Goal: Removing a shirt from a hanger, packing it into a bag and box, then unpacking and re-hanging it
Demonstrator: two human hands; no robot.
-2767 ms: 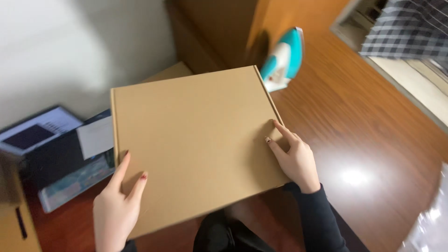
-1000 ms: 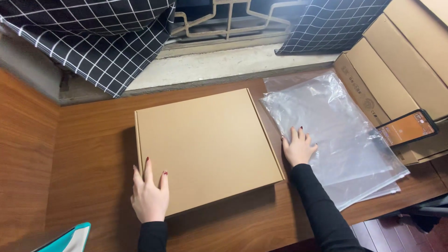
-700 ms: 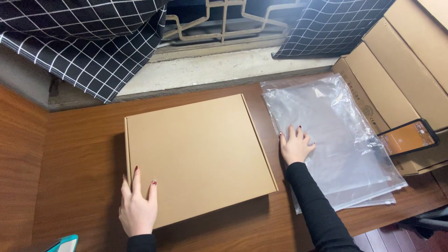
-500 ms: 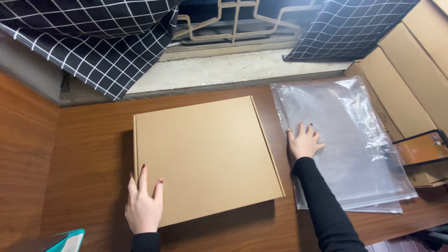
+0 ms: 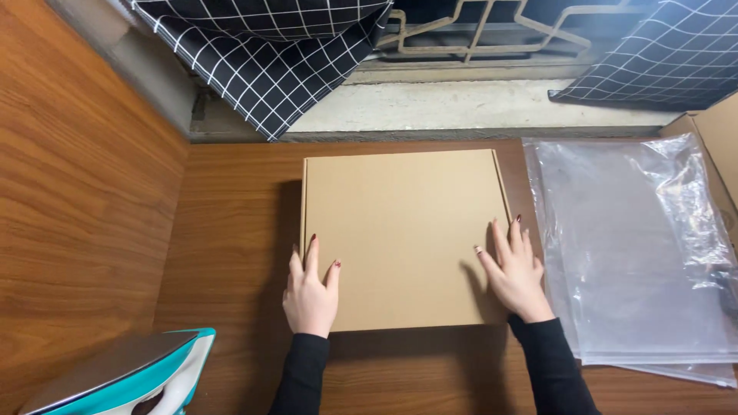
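Observation:
A flat, closed brown cardboard box (image 5: pixel 403 223) lies on the dark wooden table (image 5: pixel 231 230). My left hand (image 5: pixel 310 296) rests flat on its near left corner, fingers spread. Flat on the near right edge of the box lies my right hand (image 5: pixel 513 270), fingers apart, right next to a stack of clear plastic bags (image 5: pixel 638 253). Both hands press on the lid and grip nothing. Black sleeves cover both arms.
A teal and white clothes iron (image 5: pixel 123 376) stands at the near left. A wooden panel (image 5: pixel 77 192) rises at the left. Black checked fabric (image 5: pixel 269 54) hangs over the concrete ledge (image 5: pixel 461 107) behind the table. More cardboard (image 5: pixel 719 131) shows at the right edge.
The box came from being held up in the air to lying flat on the table. My right hand moved from the plastic bags onto the box's right edge; my left hand stays at the near left corner.

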